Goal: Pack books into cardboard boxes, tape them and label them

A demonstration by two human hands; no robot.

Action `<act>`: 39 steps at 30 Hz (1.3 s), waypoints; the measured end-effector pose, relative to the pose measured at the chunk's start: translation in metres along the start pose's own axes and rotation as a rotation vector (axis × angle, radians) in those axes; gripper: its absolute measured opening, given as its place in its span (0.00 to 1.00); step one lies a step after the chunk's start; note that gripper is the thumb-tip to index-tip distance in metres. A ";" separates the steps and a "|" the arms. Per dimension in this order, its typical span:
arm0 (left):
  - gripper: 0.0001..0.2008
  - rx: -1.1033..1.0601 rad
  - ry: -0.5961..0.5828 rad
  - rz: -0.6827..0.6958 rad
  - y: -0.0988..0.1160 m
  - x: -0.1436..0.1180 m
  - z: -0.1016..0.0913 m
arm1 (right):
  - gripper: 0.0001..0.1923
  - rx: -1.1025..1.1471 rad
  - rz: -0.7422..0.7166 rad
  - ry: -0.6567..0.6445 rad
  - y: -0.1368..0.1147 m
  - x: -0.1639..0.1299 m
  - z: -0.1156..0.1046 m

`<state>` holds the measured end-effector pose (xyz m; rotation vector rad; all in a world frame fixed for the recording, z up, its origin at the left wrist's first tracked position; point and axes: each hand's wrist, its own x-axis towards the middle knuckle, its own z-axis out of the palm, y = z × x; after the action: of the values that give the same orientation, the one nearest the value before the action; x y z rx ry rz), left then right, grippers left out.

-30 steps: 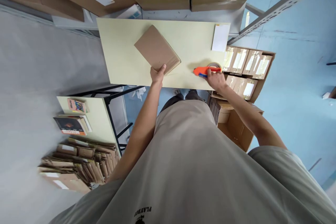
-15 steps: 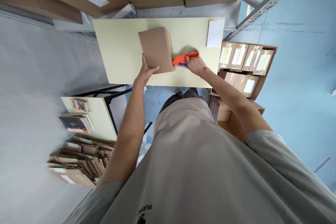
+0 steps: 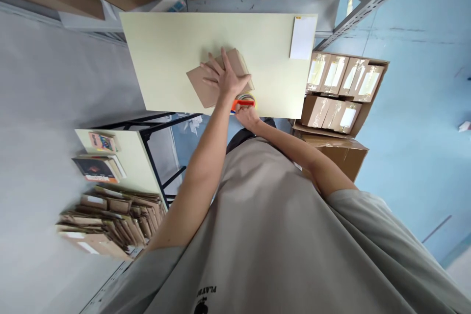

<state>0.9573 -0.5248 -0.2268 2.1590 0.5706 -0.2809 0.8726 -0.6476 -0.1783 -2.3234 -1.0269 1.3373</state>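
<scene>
Table [image 3: 165, 59] bore box [image 3: 206, 86], left hand [image 3: 222, 76] flat pinning it; right hand [image 3: 247, 115] gripped tape gun [image 3: 243, 103] at its edge.

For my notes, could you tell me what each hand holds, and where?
Right hand grips the tape dispenser by its handle; left hand presses flat on the cardboard box.

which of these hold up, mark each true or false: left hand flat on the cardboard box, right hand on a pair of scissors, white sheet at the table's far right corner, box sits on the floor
1. The left hand lies flat on the cardboard box. True.
2. The right hand holds scissors. False: it grips an orange tape dispenser.
3. A white sheet lies at the far right corner of the table. True.
4. The box sits on the floor. False: it rests on the table.
</scene>
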 end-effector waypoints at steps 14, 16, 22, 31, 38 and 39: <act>0.66 0.321 -0.143 0.091 0.005 -0.013 0.004 | 0.33 -0.136 0.352 0.191 0.134 -0.102 0.029; 0.68 0.315 -0.153 0.138 0.001 -0.017 0.004 | 0.33 -0.136 0.344 0.250 0.140 -0.090 0.020; 0.65 0.311 -0.162 0.167 -0.019 -0.031 -0.003 | 0.31 -0.100 0.243 0.273 0.123 -0.047 0.009; 0.26 0.277 -0.229 0.297 -0.025 -0.063 -0.003 | 0.28 -0.068 0.091 0.205 0.067 -0.020 0.018; 0.26 0.224 -0.234 0.317 -0.023 -0.070 -0.010 | 0.32 -0.054 0.212 0.159 0.123 -0.080 0.002; 0.27 0.225 -0.237 0.314 -0.022 -0.071 -0.010 | 0.33 -0.057 0.267 0.167 0.136 -0.089 -0.005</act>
<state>0.8847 -0.5265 -0.2087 2.3472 0.0635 -0.4366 0.9081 -0.8056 -0.1924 -2.6375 -0.7340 1.1887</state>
